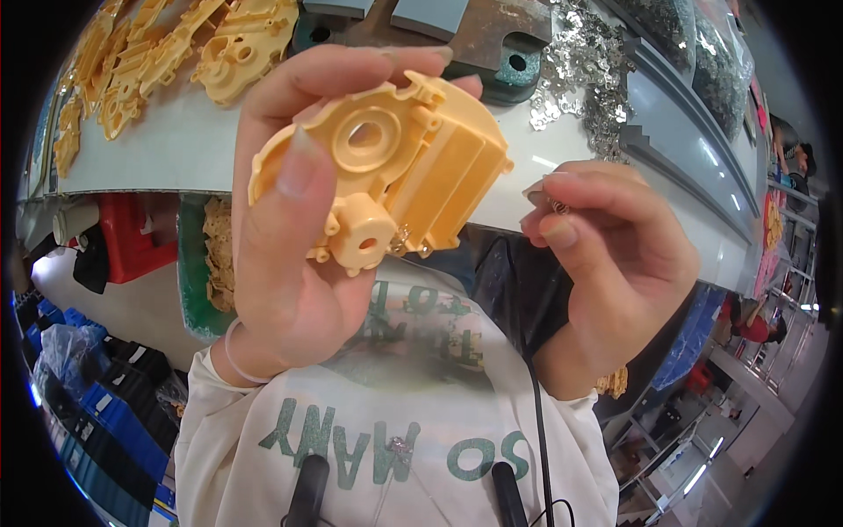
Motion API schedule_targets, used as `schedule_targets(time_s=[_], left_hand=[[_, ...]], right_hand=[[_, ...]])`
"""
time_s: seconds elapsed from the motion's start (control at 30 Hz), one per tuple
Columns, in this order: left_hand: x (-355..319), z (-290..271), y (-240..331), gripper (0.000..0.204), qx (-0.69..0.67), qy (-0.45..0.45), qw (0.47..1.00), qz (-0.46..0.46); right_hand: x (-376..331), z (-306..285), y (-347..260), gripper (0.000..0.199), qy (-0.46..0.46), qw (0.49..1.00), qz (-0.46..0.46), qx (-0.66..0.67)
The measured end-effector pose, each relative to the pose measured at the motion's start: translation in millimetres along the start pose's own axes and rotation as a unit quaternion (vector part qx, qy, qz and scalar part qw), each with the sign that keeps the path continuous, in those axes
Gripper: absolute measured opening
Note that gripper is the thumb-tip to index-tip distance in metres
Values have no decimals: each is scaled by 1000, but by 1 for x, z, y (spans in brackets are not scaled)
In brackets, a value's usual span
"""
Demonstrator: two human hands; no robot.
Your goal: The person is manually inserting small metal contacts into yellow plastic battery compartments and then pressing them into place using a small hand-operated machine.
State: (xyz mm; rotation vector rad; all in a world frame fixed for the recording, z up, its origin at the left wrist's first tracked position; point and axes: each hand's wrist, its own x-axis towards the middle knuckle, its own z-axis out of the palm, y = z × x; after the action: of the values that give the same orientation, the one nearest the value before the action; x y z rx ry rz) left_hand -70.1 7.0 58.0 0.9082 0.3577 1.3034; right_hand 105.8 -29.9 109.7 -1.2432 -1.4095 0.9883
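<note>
My left hand (285, 202) is closed around a yellow-orange moulded plastic housing (439, 176), held up in front of my chest. The housing has a round collar with a hole, a ribbed box section and a small boss with an opening. Small metal spring contacts (401, 241) show at its lower edge. To the right, apart from the housing, my right hand (615, 246) pinches a small coil spring (558, 205) between thumb and index finger.
More yellow plastic housings (241, 53) lie on the white table (162, 158) at far left. A dark metal fixture (492, 53) stands at the back, beside a heap of small metal clips (580, 79) and a grey channel strip (680, 132). A green bin (195, 281) sits below the table's left edge.
</note>
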Motion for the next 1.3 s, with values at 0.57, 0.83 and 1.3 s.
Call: schedule_targets(time_s=[0.57, 0.83, 1.3], left_hand=[[-15, 15, -5, 41, -21, 143, 976, 161], [-18, 14, -5, 44, 100, 140, 963, 207], [-24, 14, -10, 46, 37, 110, 953, 279]], right_hand=[[-25, 36, 5, 12, 64, 980, 130, 133], [-28, 48, 2, 13, 80, 995, 65, -8], [-29, 49, 2, 15, 72, 996, 41, -23]])
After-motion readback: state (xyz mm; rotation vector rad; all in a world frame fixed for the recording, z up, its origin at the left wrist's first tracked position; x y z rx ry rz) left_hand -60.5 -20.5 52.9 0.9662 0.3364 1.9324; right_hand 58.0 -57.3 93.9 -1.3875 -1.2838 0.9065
